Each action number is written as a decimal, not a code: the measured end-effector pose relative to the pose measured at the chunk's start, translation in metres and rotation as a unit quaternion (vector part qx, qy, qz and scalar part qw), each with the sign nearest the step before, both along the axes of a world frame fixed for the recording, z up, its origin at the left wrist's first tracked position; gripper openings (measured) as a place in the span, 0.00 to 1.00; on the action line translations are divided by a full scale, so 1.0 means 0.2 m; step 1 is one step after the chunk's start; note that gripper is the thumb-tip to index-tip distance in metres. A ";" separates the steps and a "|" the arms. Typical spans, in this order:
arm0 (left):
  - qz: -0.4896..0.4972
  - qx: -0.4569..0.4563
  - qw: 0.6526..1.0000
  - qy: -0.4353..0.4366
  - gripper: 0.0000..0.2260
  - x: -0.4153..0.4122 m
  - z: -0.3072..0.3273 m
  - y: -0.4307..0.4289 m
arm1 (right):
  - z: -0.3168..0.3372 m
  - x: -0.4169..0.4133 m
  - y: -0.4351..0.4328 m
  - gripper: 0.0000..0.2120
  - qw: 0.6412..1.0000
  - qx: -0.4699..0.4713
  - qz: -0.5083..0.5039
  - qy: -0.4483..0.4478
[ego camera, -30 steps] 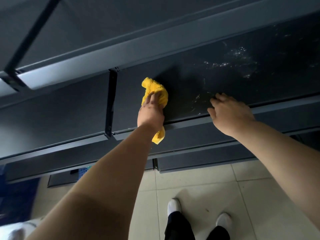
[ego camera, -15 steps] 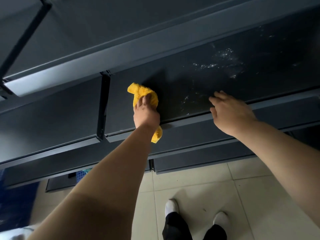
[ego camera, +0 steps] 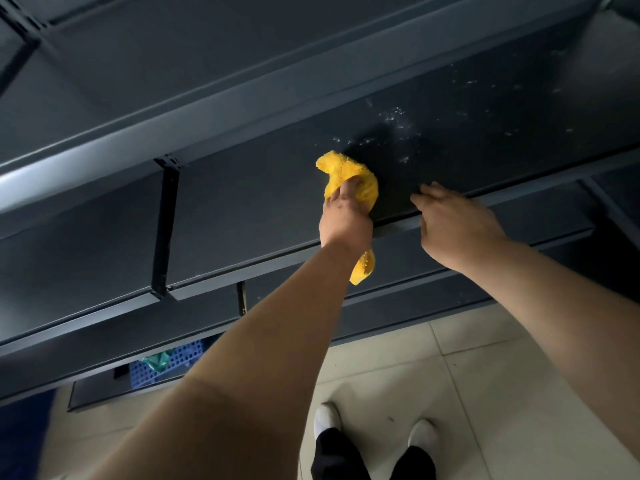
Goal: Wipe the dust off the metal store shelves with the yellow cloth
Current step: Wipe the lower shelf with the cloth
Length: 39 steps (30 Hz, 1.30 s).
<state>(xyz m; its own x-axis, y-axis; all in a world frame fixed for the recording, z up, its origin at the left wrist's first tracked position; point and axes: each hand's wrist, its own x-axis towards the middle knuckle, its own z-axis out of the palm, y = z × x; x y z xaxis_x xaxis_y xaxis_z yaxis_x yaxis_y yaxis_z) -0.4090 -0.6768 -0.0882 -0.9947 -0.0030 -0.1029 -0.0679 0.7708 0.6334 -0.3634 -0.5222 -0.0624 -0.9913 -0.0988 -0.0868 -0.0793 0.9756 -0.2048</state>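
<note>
A dark grey metal shelf [ego camera: 263, 216] runs across the middle of the head view. My left hand [ego camera: 346, 220] presses a bunched yellow cloth [ego camera: 346, 169] flat onto its surface, and one tail of the cloth hangs below the shelf's front edge. White dust specks [ego camera: 394, 119] lie on the shelf just beyond and to the right of the cloth. My right hand [ego camera: 457, 223] rests on the shelf's front lip, fingers spread and holding nothing, a short way right of the cloth.
Another grey shelf [ego camera: 207, 109] juts out above, and lower shelves [ego camera: 381, 306] stick out beneath. A dark upright bracket [ego camera: 162, 230] divides the shelf at left. A blue perforated basket [ego camera: 162, 365] sits low on the left. My white shoes [ego camera: 327, 419] stand on beige floor tiles [ego camera: 502, 393].
My left hand has swept the yellow cloth to the right along the shelf, close to my right hand and the dust patch. My right hand has stayed on the front lip.
</note>
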 end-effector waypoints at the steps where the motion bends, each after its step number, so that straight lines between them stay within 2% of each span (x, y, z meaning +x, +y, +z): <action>1: 0.011 0.044 0.999 -0.017 0.21 0.00 0.02 0.01 | 0.01 0.00 0.00 0.21 1.000 0.002 0.002 0.001; 3: 0.037 0.159 0.984 -0.066 0.20 -0.02 0.08 0.00 | 0.03 0.00 0.00 0.22 1.000 0.007 0.007 0.003; 5: 0.054 0.270 0.956 -0.105 0.17 -0.04 0.15 -0.05 | 0.05 -0.01 0.00 0.22 1.000 0.010 0.011 0.000; 7: 0.069 0.304 0.945 -0.097 0.13 -0.07 0.19 -0.13 | 0.07 -0.02 -0.02 0.21 1.000 0.013 0.016 -0.003; 8: 0.088 0.274 0.954 -0.085 0.13 -0.10 0.21 -0.18 | 0.08 -0.02 -0.03 0.21 1.000 0.015 0.019 -0.003; 9: 0.110 0.183 0.975 -0.067 0.15 -0.12 0.21 -0.24 | 0.08 -0.02 -0.05 0.21 1.000 0.017 0.021 -0.004; 10: 0.141 0.044 0.988 -0.051 0.19 -0.13 0.20 -0.30 | 0.08 -0.03 -0.06 0.20 1.000 0.018 0.022 -0.004; 11: 0.173 -0.079 0.981 -0.026 0.23 -0.12 0.20 -0.35 | 0.08 -0.03 -0.07 0.20 1.000 0.018 0.022 -0.005; 12: 0.175 -0.139 0.975 0.008 0.24 -0.10 0.20 -0.36 | 0.08 -0.04 -0.09 0.20 1.000 0.016 0.022 -0.006; 14: 0.075 -0.143 0.985 0.062 0.23 -0.06 0.15 -0.33 | 0.07 -0.04 -0.10 0.21 1.000 0.010 0.026 -0.004; 16: -0.039 -0.180 0.982 0.043 0.23 -0.02 0.06 -0.26 | 0.06 -0.04 -0.11 0.20 0.999 0.006 0.037 -0.002; 17: -0.058 -0.203 0.977 0.026 0.22 0.00 0.02 -0.25 | 0.06 -0.04 -0.11 0.20 0.999 0.006 0.043 -0.002; 24: -0.038 -0.253 0.967 0.002 0.24 -0.02 -0.05 -0.37 | 0.02 -0.07 -0.06 0.20 0.999 0.009 0.039 -0.005; 29: -0.009 -0.231 0.973 0.018 0.29 -0.09 -0.07 -0.35 | -0.03 -0.13 -0.08 0.22 0.999 -0.003 0.031 -0.007; 32: 0.007 -0.232 0.972 0.028 0.30 -0.15 -0.09 -0.34 | -0.08 -0.16 -0.09 0.19 1.000 -0.002 0.022 -0.015; 39: 0.016 -0.258 0.965 0.040 0.25 -0.44 -0.12 -0.33 | -0.15 -0.17 -0.10 0.14 0.997 -0.007 0.003 0.076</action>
